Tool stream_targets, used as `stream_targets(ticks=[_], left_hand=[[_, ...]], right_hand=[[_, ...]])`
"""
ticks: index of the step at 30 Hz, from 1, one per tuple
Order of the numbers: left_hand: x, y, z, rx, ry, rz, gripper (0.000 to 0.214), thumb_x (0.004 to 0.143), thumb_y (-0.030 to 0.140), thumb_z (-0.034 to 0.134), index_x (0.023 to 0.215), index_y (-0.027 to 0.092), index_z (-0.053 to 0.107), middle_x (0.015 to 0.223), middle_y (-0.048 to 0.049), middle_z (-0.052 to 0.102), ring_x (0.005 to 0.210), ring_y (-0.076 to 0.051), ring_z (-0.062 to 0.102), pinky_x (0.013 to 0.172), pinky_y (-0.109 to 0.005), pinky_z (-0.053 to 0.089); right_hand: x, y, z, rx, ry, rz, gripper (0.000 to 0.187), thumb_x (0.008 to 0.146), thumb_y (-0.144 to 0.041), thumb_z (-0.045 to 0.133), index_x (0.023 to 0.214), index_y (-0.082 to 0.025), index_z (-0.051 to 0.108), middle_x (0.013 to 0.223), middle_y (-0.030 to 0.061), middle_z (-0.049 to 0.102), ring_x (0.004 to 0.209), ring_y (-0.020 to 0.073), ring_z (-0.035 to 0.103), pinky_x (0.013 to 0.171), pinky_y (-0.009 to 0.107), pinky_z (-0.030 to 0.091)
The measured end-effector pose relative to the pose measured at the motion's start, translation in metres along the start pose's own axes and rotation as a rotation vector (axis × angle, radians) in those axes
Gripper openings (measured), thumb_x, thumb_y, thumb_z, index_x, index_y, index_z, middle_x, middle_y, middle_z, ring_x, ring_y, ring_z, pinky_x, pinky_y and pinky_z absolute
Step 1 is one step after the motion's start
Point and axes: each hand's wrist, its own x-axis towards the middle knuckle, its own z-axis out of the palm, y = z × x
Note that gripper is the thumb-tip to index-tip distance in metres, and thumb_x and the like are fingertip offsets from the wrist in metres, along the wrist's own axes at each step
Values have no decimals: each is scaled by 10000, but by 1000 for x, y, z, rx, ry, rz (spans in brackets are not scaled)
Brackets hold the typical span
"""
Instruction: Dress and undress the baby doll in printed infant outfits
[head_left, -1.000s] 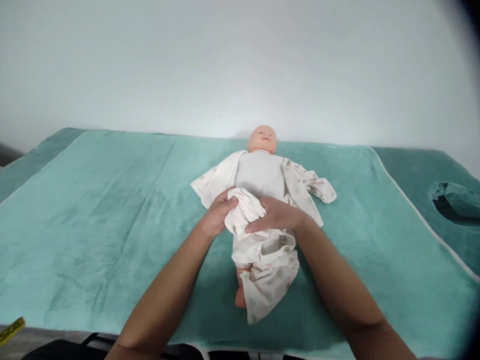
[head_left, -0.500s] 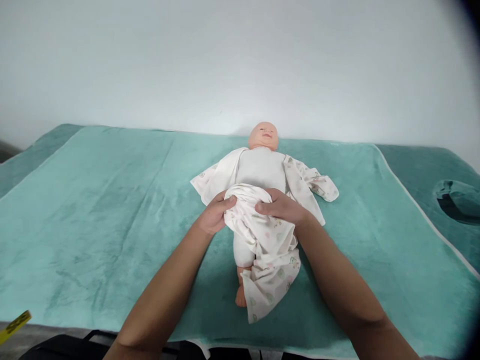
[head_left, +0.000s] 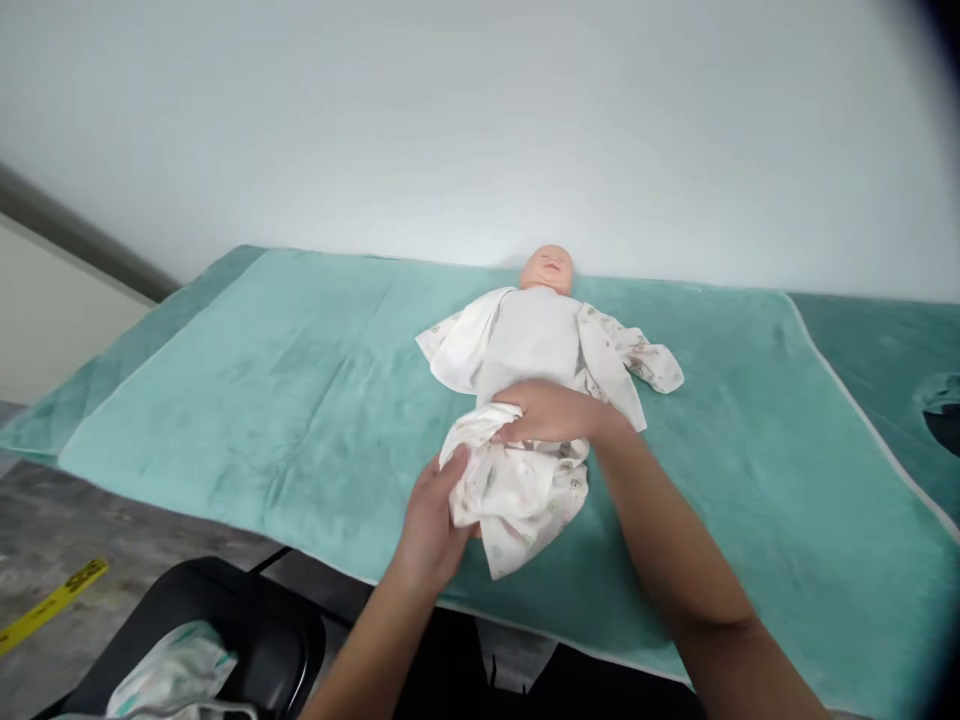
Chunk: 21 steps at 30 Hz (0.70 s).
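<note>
A baby doll (head_left: pixel 547 270) with a white cloth torso lies on its back, head toward the wall. A white printed baby jacket (head_left: pixel 459 345) is spread open around it, with one sleeve stretched out to the right. Over the doll's legs are bunched white printed baby trousers (head_left: pixel 517 490), which hide most of the legs. My left hand (head_left: pixel 435 515) grips the trousers' gathered edge on the left, low near a foot. At the upper edge, my right hand (head_left: pixel 551 412) is closed on the same cloth, close against the doll's lower body.
A green padded cover (head_left: pixel 262 400) lies under the doll, against a white wall (head_left: pixel 480 120). Below the left edge stands a black chair (head_left: pixel 277 630) with a white and green cloth bundle (head_left: pixel 180 665) on it. Yellow tape (head_left: pixel 56 605) marks the floor. A dark object (head_left: pixel 943 425) sits far right.
My left hand has moved down the doll's leg with the trousers, whose edge is now lower on the left. My right hand has turned inward. The view has shifted left, showing the chair.
</note>
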Motion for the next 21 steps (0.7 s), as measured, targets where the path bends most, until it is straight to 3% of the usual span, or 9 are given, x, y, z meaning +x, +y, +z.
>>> stream_targets(ticks=[2, 4, 8, 13, 21], left_hand=[[-33, -13, 1, -38, 127, -6, 515, 838, 323, 733, 1309, 139, 635, 1125, -120, 750, 1095, -302, 697, 960, -370, 554], [-56, -22, 1, -64, 233, -14, 517, 856, 323, 719, 1333, 148, 622, 1172, -123, 736, 1130, -294, 684, 977, -362, 551], [-78, -25, -3, -57, 349, -18, 513, 834, 308, 743, 1319, 177, 642, 1215, -114, 723, 1145, -298, 676, 951, -365, 575], [-83, -32, -22, 7, 383, -22, 509, 815, 316, 761, 1290, 161, 664, 1234, -134, 711, 1096, -294, 694, 892, -353, 593], [-72, -58, -47, 336, 437, 85, 533, 794, 430, 766, 1261, 187, 678, 1143, -90, 745, 995, -247, 703, 825, -299, 548]], right_hand=[[0, -4, 3, -158, -181, -27, 285, 819, -478, 674, 813, -193, 665, 809, 12, 672, 736, 179, 578, 626, 282, 340], [0, -8, 7, -201, -279, -58, 296, 816, -496, 677, 855, -203, 678, 844, 13, 683, 745, 175, 583, 611, 278, 319], [1, -12, 17, -268, -323, -98, 369, 811, -535, 678, 981, -207, 690, 991, 31, 712, 831, 192, 609, 611, 268, 322], [5, -16, 28, -373, -347, -108, 411, 826, -574, 639, 1013, -213, 704, 1027, 42, 733, 859, 211, 643, 592, 277, 325], [3, -18, 48, -536, -190, -41, 321, 788, -497, 668, 951, -228, 731, 1018, 65, 760, 908, 260, 684, 600, 300, 346]])
